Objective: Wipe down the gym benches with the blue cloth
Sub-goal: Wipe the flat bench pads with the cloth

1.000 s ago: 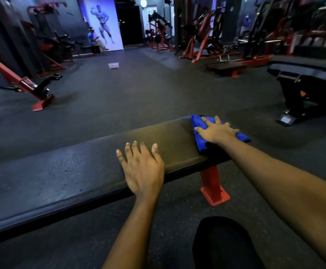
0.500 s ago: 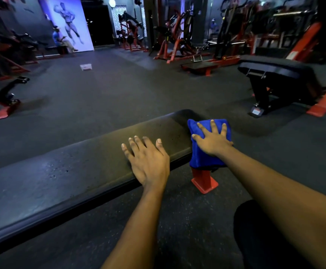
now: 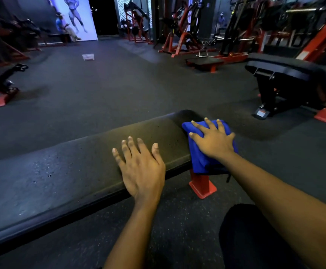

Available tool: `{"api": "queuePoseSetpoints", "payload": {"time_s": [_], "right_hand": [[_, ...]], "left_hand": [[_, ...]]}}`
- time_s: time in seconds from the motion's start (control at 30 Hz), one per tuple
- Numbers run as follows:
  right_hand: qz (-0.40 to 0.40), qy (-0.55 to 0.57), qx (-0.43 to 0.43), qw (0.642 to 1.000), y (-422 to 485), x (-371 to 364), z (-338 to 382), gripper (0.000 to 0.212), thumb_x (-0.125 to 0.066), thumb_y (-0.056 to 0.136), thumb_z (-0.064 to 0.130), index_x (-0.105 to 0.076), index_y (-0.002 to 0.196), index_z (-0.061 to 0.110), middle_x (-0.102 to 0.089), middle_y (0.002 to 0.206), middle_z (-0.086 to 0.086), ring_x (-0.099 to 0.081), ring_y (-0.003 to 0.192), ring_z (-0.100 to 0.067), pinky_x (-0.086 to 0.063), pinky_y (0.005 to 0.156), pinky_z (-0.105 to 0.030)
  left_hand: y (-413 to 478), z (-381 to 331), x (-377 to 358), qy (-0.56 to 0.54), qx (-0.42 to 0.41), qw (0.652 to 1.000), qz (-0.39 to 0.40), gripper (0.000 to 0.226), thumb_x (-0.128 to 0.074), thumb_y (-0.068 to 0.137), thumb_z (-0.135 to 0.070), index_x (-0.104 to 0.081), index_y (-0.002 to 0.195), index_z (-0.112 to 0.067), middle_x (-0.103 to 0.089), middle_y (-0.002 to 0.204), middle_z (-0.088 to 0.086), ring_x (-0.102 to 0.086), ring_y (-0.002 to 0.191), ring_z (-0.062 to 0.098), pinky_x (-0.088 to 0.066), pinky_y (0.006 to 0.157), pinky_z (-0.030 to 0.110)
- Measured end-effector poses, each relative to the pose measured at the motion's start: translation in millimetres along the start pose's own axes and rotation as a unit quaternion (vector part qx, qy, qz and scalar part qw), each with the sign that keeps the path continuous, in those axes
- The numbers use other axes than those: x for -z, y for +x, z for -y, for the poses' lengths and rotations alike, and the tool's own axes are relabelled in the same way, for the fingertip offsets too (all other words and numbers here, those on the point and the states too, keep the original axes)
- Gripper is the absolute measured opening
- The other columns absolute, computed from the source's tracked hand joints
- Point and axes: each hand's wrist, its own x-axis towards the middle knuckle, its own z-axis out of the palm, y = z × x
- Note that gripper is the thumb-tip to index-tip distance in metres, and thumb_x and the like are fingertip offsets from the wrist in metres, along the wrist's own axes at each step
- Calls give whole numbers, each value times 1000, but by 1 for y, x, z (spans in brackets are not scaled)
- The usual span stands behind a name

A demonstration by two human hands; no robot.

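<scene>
The left hand [image 3: 141, 167] lay flat with fingers spread on the bench [image 3: 65, 171]. The right hand [image 3: 212, 138], also spread, pressed the blue cloth [image 3: 199, 158] over its far end. Another bench [image 3: 286, 72] beyond looked untouched, so much probably remained.

Under the left hand [image 3: 141, 167] the bench [image 3: 76, 167] pad looks matt, grainy and pitted; under the right hand [image 3: 213, 140], soft blue cloth [image 3: 199, 160]; below it, smooth red-painted metal leg [image 3: 202, 184]
</scene>
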Motion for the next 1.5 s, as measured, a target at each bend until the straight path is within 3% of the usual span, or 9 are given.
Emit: {"api": "queuePoseSetpoints", "payload": {"time_s": [0.13, 0.33, 0.57, 0.8, 0.93, 1.13, 1.23, 1.33, 1.5], "right_hand": [[80, -49, 27, 995, 58, 6, 6, 54, -25, 98, 66, -10, 149, 61, -3, 166, 11, -1, 153, -29, -8, 113, -66], [119, -53, 57, 990, 122, 6, 35, 55, -28, 98, 63, -11, 150, 58, -3, 167, 10, -5, 152, -33, -8, 113, -67], [133, -33, 74, 988, 98, 12, 26, 60, -31, 96, 69, -10, 151, 57, 4, 166, 13, 4, 153, -31, -7, 111, -72], [79, -34, 60, 994, 23, 10, 0, 56, -25, 97, 67, -11, 151, 57, -2, 166, 11, 1, 152, -32, -9, 110, -72], [31, -28, 82, 996, -11, 0, 20, 54, -25, 99, 62, -14, 152, 54, -6, 167, 7, -1, 152, -34, -6, 111, -73], [-23, -14, 180, 983, -65, -22, 86, 56, -27, 99, 59, -21, 153, 46, -14, 166, 4, -9, 151, -34, -6, 113, -70], [-64, 2, 198, 978, -66, -23, 72, 54, -31, 97, 61, -32, 149, 45, -23, 163, 8, -15, 151, -25, -14, 114, -62], [-56, 3, 153, 987, -35, -14, 35, 52, -33, 98, 60, -33, 148, 48, -23, 163, 11, -13, 152, -20, -16, 114, -63], [4, 5, 30, 1000, -1, 2, 11, 52, -33, 98, 59, -28, 150, 50, -17, 165, 9, -3, 152, -28, -14, 112, -70]], "left_hand": [[2, -2, -5, 1, 7, 1000, -21, 68, -13, 100, -52, -48, 141, -10, -43, 150, 15, -29, 144, 31, -8, 121, 53], [2, -3, -9, 13, 11, 999, -36, 67, -19, 100, -54, -52, 137, -9, -46, 147, 17, -32, 142, 33, -8, 120, 53], [-2, -3, -4, 22, 16, 999, -26, 71, -14, 99, -56, -49, 141, -10, -42, 150, 15, -28, 144, 32, -4, 121, 53], [-6, -2, 3, -45, -5, 998, -37, 65, -16, 99, -47, -52, 137, -8, -45, 148, 13, -31, 142, 30, -12, 121, 49], [-12, 16, 18, -140, 3, 988, -69, 47, -33, 101, -33, -56, 131, -6, -49, 144, 14, -35, 140, 30, -15, 121, 43], [-14, 58, 29, -94, 63, 989, -99, 31, -46, 97, -19, -63, 114, 0, -61, 126, 20, -45, 130, 37, -23, 118, 50], [-15, 67, 27, -72, 63, 992, -85, 32, -44, 98, -21, -63, 113, 0, -61, 126, 20, -44, 131, 37, -21, 119, 50], [-16, 72, 24, -61, 47, 994, -83, 33, -41, 100, -24, -63, 114, -3, -60, 127, 19, -44, 132, 35, -22, 119, 50], [-17, 70, 18, -35, 42, 995, -86, 39, -36, 103, -28, -63, 117, -5, -60, 128, 16, -45, 131, 32, -22, 119, 49]]}}
